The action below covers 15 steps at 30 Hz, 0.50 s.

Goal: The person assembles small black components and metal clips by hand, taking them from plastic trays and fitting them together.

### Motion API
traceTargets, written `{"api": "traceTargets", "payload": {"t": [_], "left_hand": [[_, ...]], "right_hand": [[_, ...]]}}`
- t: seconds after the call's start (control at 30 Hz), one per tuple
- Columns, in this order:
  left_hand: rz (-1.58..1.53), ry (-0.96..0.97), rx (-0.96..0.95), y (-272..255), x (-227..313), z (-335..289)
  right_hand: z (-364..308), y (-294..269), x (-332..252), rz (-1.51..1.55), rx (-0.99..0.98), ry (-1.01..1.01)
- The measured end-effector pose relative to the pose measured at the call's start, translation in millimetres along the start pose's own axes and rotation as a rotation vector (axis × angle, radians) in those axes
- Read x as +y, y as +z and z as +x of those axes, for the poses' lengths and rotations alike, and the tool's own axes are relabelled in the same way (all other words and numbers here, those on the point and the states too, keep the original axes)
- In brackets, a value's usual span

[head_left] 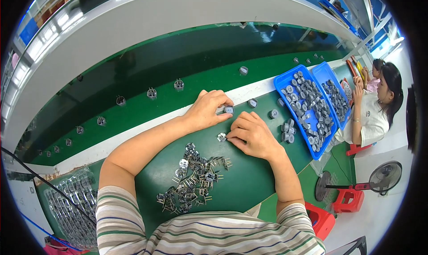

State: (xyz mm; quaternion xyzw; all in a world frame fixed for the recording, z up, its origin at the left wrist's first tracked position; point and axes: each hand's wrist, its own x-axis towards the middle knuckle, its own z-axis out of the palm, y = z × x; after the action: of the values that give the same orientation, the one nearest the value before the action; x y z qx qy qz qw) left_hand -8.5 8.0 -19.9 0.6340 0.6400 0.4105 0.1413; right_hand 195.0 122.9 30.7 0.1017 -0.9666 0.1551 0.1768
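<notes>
My left hand (207, 107) is closed on a small grey plastic housing (228, 109), gripped between thumb and fingers at the near edge of the conveyor. Just to its right and nearer, my right hand (254, 134) pinches a small metal pin part (221, 137) by its side, above the green tabletop (160, 146). A heap of similar pin parts (191, 179), prongs pointing every way, lies between my forearms. Beyond my right hand sit loose grey housings (273, 114), several of them clustered (289, 131) beside a blue tray (307, 117) filled with more.
A second blue tray (322, 68) of grey parts stands farther right, by a co-worker (372, 108). Spaced-out assembled pieces (152, 93) lie along the green conveyor belt (209, 79). Clear plastic trays (73, 206) are at the left; a fan (386, 177) and red stools (350, 200) stand right.
</notes>
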Motion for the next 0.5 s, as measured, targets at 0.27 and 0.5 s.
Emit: {"api": "traceTargets", "payload": {"t": [0.27,0.5], "left_hand": [[0.022,0.007,0.057,6,-6,0],[0.097,0.031,-0.008,6,0,2]], "right_hand": [[4,30,-3,0.232,0.009,0.09],[-6,25,23,0.381,0.2,0.344]]}}
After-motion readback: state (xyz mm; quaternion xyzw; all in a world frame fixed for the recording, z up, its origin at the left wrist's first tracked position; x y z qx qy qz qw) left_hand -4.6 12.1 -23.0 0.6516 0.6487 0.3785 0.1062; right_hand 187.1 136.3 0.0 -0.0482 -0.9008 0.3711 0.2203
